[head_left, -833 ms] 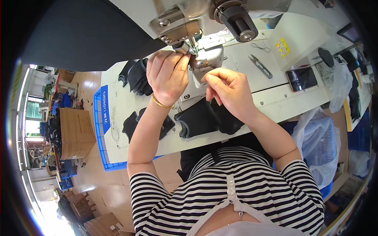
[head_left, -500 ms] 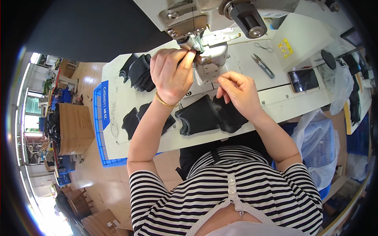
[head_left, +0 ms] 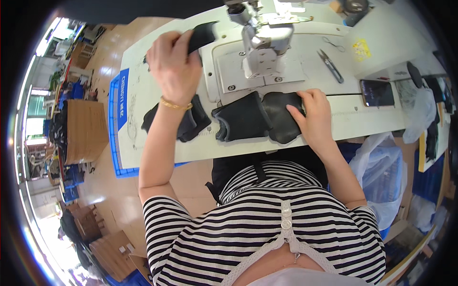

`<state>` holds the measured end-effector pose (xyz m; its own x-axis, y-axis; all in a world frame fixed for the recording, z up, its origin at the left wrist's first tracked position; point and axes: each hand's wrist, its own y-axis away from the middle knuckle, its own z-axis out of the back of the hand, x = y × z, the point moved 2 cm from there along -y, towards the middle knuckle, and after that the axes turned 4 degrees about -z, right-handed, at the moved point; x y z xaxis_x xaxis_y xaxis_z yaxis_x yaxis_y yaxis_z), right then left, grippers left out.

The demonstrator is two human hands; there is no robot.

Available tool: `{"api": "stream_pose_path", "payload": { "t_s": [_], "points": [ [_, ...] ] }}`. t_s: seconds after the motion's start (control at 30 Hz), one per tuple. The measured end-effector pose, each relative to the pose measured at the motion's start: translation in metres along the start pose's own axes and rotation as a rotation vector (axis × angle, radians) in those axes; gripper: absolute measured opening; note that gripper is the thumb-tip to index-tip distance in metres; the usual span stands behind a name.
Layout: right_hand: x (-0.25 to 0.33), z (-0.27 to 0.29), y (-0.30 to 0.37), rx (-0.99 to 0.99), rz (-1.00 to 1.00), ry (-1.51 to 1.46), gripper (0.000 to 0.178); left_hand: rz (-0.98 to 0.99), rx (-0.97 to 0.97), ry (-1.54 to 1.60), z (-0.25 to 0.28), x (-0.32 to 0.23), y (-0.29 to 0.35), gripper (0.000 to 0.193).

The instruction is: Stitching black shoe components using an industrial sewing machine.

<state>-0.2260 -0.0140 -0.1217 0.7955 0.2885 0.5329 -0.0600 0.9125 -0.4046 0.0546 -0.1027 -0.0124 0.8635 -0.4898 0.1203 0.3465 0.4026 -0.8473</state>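
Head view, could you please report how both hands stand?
Left hand: gripping black piece. Right hand: on smooth dark piece. Snips: apart from both hands.

Fabric pieces before sewing machine, scissors to its right, phone further right
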Motion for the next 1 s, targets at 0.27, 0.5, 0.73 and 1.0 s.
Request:
{"api": "stream_pose_path", "payload": {
  "t_s": [0.27, 0.5, 0.73, 1.0],
  "points": [
    [0.008, 0.005, -0.006, -0.038, 0.181, 0.016, 0.037, 0.078, 0.552, 0.03, 0.08, 0.006, 0.11, 0.049],
    [0.003, 0.0, 0.003, -0.029, 0.114, -0.017, 0.027, 0.208, 0.433, 0.491, 0.029, -0.08, 0.097, 0.045],
    [-0.007, 0.03, -0.002, -0.127, -0.105, -0.335, 0.012, 0.327, 0.401, 0.457, -0.009, -0.105, 0.095, 0.027],
    [0.011, 0.051, -0.022, -0.271, -0.075, -0.405, 0.015, 0.601, 0.266, 1.046, 0.027, -0.077, 0.049, 0.016]
  ]
}}
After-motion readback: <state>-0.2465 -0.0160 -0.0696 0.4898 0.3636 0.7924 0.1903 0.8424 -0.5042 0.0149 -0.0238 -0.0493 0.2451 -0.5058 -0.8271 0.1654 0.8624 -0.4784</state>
